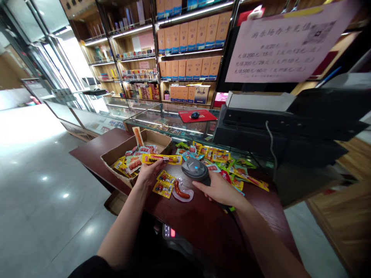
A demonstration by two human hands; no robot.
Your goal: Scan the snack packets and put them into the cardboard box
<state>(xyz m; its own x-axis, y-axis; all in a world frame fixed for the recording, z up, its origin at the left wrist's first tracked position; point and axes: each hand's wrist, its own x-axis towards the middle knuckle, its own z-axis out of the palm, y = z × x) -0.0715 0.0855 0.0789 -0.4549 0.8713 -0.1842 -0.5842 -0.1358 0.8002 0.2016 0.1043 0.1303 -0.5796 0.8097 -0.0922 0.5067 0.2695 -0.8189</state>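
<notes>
The left hand [150, 173] pinches a long yellow packet [169, 159] at its near edge, fingers closed on it, holding it level above the table [171, 212]. The right hand [222, 189] is wrapped round the handle of a dark scanner [193, 168], whose head sits just to the right of that packet, seemingly apart from it.

Left of the pinching fingers stands a cardboard box [159, 139] with many packets inside (one pale sausage pack [138, 136] pokes up above the rest). Just below the grip lie small yellow packets [162, 189] and a curved sausage in clear wrap [181, 191]; beyond and beside the scanner spreads a mixed heap of packets [218, 155].

The work looks partway through: one packet is in hand, with plenty on either side. Which ones are already dealt with, I cannot tell.
</notes>
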